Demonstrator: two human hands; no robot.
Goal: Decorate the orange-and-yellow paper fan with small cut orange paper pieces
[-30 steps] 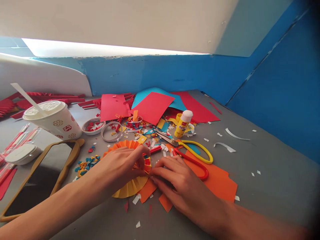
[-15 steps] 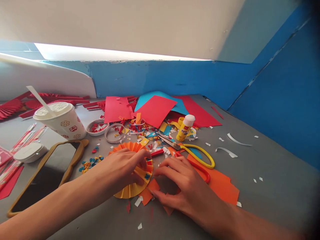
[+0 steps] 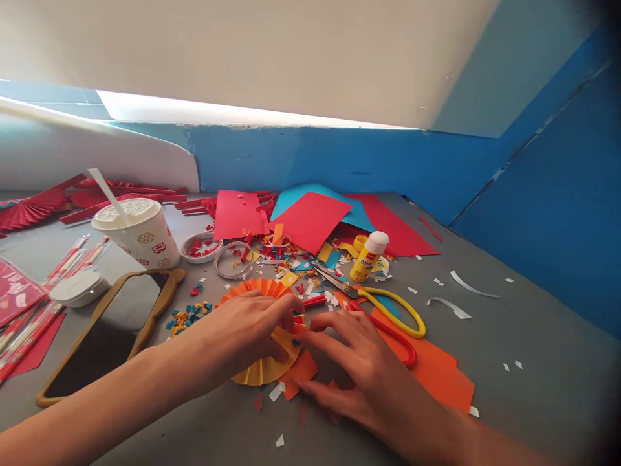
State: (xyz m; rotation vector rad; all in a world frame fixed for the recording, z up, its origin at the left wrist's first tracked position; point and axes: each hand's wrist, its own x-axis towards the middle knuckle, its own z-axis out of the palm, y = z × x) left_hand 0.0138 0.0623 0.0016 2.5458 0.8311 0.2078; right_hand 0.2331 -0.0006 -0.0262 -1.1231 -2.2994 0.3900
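A round pleated paper fan (image 3: 264, 375), orange at the back and yellow at the front, lies on the grey table with small coloured paper bits on it. Across it reaches my left hand (image 3: 252, 323), its curled fingers and thumb pressing on the pleats and hiding the middle. My right hand (image 3: 352, 356) hovers at the fan's right edge, thumb and fingers apart, with nothing visible between them; its index fingertip is close to the rim. Under and beside the fan is an orange paper scrap (image 3: 301, 370). Scissors (image 3: 395, 307) with yellow and red handles lie just beyond my right hand.
A glue stick (image 3: 369, 256) stands behind the scissors. Rolls of tape (image 3: 233, 260), red paper sheets (image 3: 310, 220) and many scraps lie at the back. On the left are a lidded cup (image 3: 140, 236), a phone (image 3: 109, 336) and a white case (image 3: 79, 289).
My right hand's index finger has moved up to the fan's right edge, over the small blue piece there. My left hand stays on the fan. The whole view has shifted slightly.
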